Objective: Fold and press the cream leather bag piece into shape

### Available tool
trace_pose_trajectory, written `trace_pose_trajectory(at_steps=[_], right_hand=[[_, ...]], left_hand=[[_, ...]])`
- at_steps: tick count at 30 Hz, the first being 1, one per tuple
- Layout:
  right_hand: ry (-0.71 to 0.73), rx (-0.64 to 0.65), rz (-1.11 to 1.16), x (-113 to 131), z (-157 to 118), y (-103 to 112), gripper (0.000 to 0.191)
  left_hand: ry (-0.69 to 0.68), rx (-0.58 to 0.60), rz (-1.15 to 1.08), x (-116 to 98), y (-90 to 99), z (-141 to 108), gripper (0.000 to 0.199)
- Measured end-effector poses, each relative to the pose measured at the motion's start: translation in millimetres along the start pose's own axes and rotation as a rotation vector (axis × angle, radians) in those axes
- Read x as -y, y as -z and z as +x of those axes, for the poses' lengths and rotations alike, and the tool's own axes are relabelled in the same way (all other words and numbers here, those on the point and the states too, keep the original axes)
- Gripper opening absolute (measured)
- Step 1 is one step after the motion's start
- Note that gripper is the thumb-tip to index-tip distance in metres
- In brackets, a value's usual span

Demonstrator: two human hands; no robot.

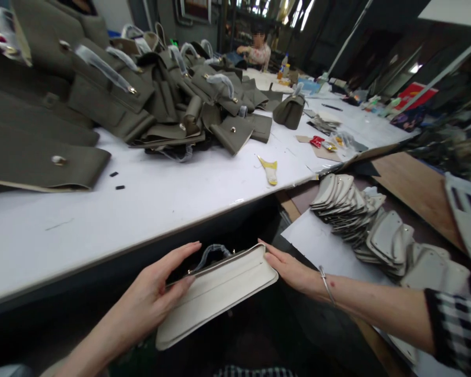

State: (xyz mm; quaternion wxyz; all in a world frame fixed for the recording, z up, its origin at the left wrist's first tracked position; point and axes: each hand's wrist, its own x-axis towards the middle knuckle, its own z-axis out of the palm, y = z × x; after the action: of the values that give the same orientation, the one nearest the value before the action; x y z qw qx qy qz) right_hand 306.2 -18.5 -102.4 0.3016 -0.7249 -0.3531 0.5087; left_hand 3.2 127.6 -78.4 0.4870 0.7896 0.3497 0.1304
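Observation:
Between my two hands, just in front of the table edge, is a handbag piece (220, 293) with its cream side facing up. A plastic-wrapped handle (214, 250) stands out from its far edge, with small metal fittings at the ends. My left hand (160, 285) grips the left part, thumb on the cream face and fingers stretched along the far side. My right hand (284, 264) is closed on the right corner, its fingertips partly hidden behind it. The piece tilts, its right end farther from me.
Grey-green bag parts (141, 99) are heaped on the white table (172, 204). A yellow-and-white tool (269, 170) lies near its edge. To the right, stacked cream panels (388, 238) rest on a lower surface. A person (259, 52) sits at the far end.

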Motion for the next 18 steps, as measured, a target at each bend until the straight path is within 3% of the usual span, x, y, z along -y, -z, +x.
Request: trace_pose_trajectory(at_steps=[4,10,18], right_hand=[[-0.008,-0.043,0.190,-1,-9,-8,0.059],[-0.048,0.029,0.580,-4,-13,-12,0.058],[0.007,0.010,0.553,-23,4,-6,0.056]], left_hand=[[0.153,-0.063,-0.315,15,0.0,-29,0.053],[0.283,-0.202,-0.759,25,-27.2,-61,0.046],[0.297,-0.302,-1.005,24,-57.1,-76,0.049]])
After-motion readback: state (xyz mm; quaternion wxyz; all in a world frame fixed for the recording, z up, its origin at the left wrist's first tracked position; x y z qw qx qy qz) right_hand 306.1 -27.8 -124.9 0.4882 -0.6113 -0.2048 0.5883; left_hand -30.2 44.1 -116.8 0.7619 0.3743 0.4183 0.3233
